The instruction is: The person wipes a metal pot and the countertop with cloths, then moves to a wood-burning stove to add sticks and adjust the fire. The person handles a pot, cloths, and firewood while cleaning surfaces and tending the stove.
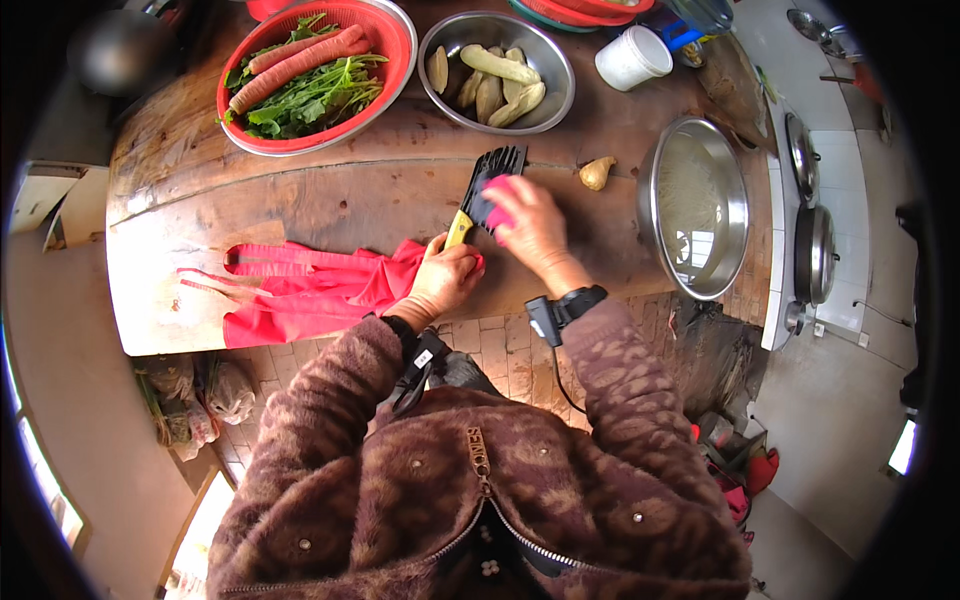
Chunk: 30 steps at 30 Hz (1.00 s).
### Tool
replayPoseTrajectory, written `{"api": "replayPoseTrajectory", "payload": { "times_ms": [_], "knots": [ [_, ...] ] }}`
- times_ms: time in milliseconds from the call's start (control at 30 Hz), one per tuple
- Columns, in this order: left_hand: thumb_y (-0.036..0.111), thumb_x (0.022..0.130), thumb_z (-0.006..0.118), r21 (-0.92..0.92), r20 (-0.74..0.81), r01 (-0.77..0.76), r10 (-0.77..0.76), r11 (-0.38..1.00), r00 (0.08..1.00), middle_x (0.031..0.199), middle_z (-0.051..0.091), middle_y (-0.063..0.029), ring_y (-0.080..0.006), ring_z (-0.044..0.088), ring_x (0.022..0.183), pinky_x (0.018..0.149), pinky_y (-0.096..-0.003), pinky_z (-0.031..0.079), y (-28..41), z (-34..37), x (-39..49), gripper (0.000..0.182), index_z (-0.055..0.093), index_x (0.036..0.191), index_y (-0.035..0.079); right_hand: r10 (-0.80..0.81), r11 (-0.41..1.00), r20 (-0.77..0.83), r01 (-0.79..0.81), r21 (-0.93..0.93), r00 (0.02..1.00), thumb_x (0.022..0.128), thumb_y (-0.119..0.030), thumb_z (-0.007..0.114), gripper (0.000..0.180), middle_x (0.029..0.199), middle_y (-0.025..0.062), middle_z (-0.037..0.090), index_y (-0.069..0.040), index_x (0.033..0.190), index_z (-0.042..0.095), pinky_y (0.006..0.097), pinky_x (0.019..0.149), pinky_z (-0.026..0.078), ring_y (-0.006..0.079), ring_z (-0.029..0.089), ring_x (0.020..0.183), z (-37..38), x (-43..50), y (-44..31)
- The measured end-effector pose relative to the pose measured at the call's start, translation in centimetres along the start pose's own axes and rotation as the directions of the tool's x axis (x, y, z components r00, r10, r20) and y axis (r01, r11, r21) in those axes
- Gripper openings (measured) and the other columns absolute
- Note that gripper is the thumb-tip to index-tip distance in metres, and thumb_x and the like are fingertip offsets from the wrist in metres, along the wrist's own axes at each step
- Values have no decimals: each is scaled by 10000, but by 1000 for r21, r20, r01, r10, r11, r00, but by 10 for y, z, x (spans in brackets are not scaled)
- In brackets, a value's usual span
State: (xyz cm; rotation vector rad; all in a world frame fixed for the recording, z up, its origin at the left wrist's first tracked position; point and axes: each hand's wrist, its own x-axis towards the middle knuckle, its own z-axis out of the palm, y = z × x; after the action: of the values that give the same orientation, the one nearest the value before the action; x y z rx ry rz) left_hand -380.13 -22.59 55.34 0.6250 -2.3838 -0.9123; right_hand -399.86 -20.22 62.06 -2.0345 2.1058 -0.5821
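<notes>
My left hand [444, 274] grips the yellow handle [458, 229] of a broad-bladed knife, its fingers closed near the handle's lower end. The dark blade [496, 166] points away from me over the wooden table and has pale streaks of glare. My right hand [534, 225] is blurred and presses a bunched pink cloth [496, 196] against or just over the blade's right side. A larger pink-red cloth with straps [322, 289], perhaps an apron, lies crumpled left of my left hand. A bit of pink fabric also shows beside my left fingers.
Beyond the knife stand a red colander [401, 56] of carrots and leafy greens and a steel bowl [561, 101] of peeled, elongated vegetables. A knobby yellow-brown vegetable piece [597, 173] lies to the right, beside a steel basin [739, 217] of liquid. A white tub [634, 58] stands farther back.
</notes>
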Motion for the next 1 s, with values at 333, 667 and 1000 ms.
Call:
{"api": "replayPoseTrajectory", "payload": {
  "times_ms": [333,667,1000],
  "knots": [
    [154,752,700,20,-31,-61,61,998,998,936,639,-21,-208,618,875,950,-460,398,0,-1,-2,95,637,770,85,256,949,35,-244,-200,966,719,-109,681,519,1271,38,538,-258,1211,611,392,904,472,289,532,1050,13,66,40],
    [166,760,697,43,24,-60,59,997,998,967,640,-19,-196,627,887,958,-463,389,-1,-18,-34,95,648,779,87,65,959,207,-4,-282,976,716,-131,672,526,1281,76,510,-240,1226,602,429,885,452,297,484,1112,29,10,-19],
    [140,752,696,42,-18,-96,97,994,995,936,631,-22,-205,627,852,934,-466,403,-2,-16,-34,92,626,750,82,197,940,136,-148,-307,971,753,-110,652,499,1303,47,530,-232,1232,589,424,886,461,297,518,1105,10,39,10]
  ]
}}
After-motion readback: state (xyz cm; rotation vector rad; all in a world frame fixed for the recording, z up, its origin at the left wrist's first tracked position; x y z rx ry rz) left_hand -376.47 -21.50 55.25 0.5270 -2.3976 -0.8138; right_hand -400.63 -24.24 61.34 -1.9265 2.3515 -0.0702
